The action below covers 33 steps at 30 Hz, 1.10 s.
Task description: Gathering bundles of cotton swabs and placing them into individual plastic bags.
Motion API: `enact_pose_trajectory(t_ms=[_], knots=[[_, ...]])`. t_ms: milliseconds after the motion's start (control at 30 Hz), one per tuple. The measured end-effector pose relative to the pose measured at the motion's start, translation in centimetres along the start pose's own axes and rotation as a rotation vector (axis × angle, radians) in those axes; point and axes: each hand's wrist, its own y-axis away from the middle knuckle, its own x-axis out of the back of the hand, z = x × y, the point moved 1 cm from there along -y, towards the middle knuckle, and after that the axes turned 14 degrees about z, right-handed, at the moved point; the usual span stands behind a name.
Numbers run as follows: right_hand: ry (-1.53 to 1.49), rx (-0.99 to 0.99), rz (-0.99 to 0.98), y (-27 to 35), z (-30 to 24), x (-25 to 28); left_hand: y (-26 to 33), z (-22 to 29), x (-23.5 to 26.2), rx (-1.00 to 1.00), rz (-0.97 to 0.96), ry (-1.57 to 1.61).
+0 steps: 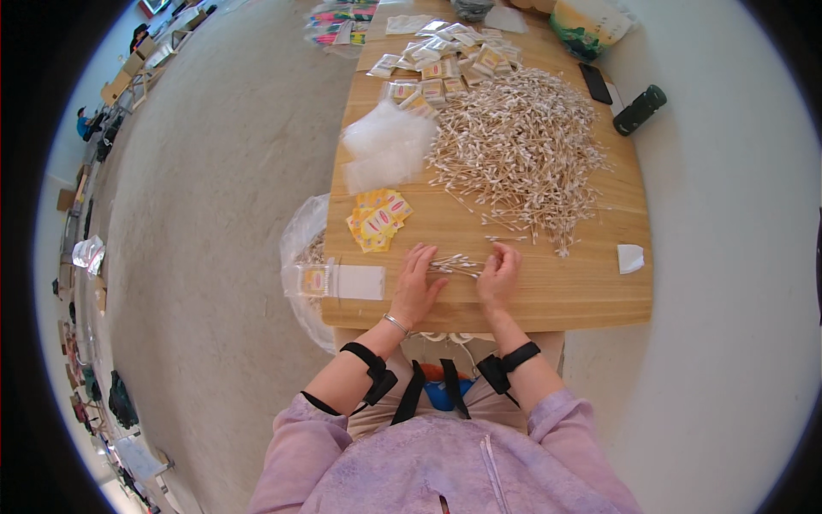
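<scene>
A small bundle of cotton swabs (455,265) lies on the table between my two hands. My left hand (417,284) rests at its left end, fingers stretched out and thumb apart, touching the swab tips. At the other end, my right hand (499,276) has its fingers curled in, with swab tips running up to its thumb side; its grip is partly hidden. A few loose swabs (505,238) lie just beyond the right fingertips. Farther off spreads a big heap of cotton swabs (527,141). Yellow printed cards (378,219) lie fanned out beyond my left hand.
Clear plastic bags (390,146) lie left of the heap, with filled packets (454,64) behind. A packet and white card (360,282) sit at the left edge, above a plastic sack (300,227). A dark bottle (640,110), phone (595,83) and paper scrap (630,259) are rightward.
</scene>
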Motion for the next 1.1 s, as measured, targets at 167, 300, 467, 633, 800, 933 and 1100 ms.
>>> enact_pose_trajectory(t_ms=[167, 300, 467, 633, 800, 933, 1100], knots=[[-0.291, -0.001, -0.129, 1.5, -1.6, -2.6, -0.3, -0.7, -1.1, -0.037, -0.054, 0.098], [-0.018, 0.363, -0.046, 1.0, -2.9, -1.5, -0.3, -0.7, -0.5, -0.01, -0.043, 0.154], [0.281, 0.524, -0.301, 1.0, -3.4, 0.9, -0.1, -1.1, 0.0, 0.017, 0.076, 0.074], [0.209, 0.52, -0.332, 0.0, -1.1, 1.0, -0.6, -1.1, -0.4, -0.075, 0.082, 0.067], [0.221, 0.557, -0.379, -1.8, 0.3, 1.9, -0.6, -1.5, -0.3, -0.063, 0.114, 0.085], [0.264, 0.543, -0.365, -3.4, 1.5, 3.7, -1.0, -0.4, -0.3, -0.017, 0.089, 0.034], [0.313, 0.398, -0.264, -4.4, 2.3, 5.2, -1.4, -0.4, -0.6, -0.045, 0.093, -0.001]])
